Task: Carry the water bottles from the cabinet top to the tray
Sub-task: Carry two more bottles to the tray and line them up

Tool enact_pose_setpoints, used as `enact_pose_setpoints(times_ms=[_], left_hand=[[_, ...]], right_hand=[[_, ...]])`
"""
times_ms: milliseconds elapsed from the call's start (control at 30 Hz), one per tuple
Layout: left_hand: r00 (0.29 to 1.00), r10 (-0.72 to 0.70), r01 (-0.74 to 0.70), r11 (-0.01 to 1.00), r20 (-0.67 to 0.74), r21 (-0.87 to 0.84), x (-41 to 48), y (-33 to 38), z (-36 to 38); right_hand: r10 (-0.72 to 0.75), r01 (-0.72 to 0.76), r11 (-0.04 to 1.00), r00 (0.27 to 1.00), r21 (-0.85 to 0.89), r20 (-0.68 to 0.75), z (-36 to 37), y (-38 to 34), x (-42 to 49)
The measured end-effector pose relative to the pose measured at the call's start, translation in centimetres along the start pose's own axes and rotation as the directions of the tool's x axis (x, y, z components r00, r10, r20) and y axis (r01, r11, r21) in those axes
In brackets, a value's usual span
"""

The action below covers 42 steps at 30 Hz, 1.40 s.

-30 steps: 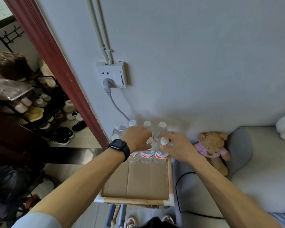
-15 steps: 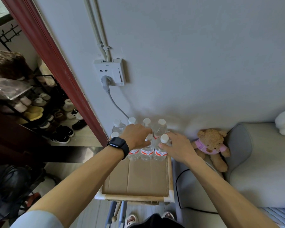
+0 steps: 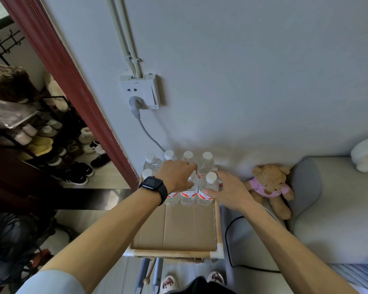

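**Head view: water bottles (image 3: 206, 164) stood at the far end of the tray (image 3: 172, 253)**

Nearest the camera, a pair of slippers (image 3: 170, 281) showed on the floor below the tray's wooden front rail. The tray was lined with plain cardboard (image 3: 176, 225), and its near half held nothing but that lining. Both forearms reached across it. The left wrist wore a dark smartwatch (image 3: 154, 185).

At the tray's far end the water bottles stood upright in two tight rows against the wall. They were clear plastic with white caps and red-and-white labels.

The left hand (image 3: 176, 177) lay knuckles-up over the middle of the front row, fingers curled down over the caps. Whether it gripped a bottle could not be told, since the hand hid what lay beneath. The right hand (image 3: 227, 192) held the front right bottle (image 3: 206, 197), thumb on its near side and fingers wrapped behind.

Right of the tray, a black cable (image 3: 226, 234) ran down beside a grey sofa (image 3: 327, 209). A teddy bear (image 3: 268, 183) in a pink top sat on the sofa, near the right hand.

On the wall above the bottles was a wall socket (image 3: 139, 92), with a grey cord (image 3: 149, 134) dropping towards them. To the left were a red door frame (image 3: 72, 81) and a shoe rack (image 3: 40, 141) full of shoes
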<state>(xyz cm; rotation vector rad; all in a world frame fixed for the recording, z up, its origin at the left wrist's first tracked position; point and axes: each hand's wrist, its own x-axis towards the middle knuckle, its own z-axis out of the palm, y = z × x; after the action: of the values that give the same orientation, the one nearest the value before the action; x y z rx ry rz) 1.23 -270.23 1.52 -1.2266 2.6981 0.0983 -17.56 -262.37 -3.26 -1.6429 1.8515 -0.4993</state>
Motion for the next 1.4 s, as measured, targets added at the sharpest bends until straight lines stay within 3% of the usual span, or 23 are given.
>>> enact_pose_setpoints(times_ms=[100, 300, 633, 1167, 1400], left_hand=[[1.0, -0.014, 0.015, 1.0, -0.006, 0.021, -0.1, 0.2, -0.2], [1.0, 0.008, -0.009, 0.993, 0.011, 0.114, -0.2, 0.0, -1.1], [1.0, -0.02, 0.02, 0.998, -0.006, 0.067, -0.5, 0.1, -0.9], [1.0, -0.003, 0.002, 0.997, 0.013, 0.074, -0.3, 0.1, -0.5], [0.997, 0.014, -0.01, 0.999, -0.076, 0.05, -1.1, -0.6, 0.1]], right_hand=[[0.037, -0.038, 0.999, 0.998, -0.023, -0.052, 0.2, 0.1, 0.1], [0.011, -0.011, 1.0, 1.0, -0.022, -0.009, 0.1, -0.4, 0.0], [0.044, -0.046, 0.998, 0.998, -0.034, -0.052, 0.2, -0.7, -0.1], [0.041, -0.042, 0.999, 0.999, 0.024, 0.012, -0.7, -1.5, -1.2], [0.04, -0.04, 0.999, 0.999, 0.005, -0.024, -1.1, -1.8, -2.2]])
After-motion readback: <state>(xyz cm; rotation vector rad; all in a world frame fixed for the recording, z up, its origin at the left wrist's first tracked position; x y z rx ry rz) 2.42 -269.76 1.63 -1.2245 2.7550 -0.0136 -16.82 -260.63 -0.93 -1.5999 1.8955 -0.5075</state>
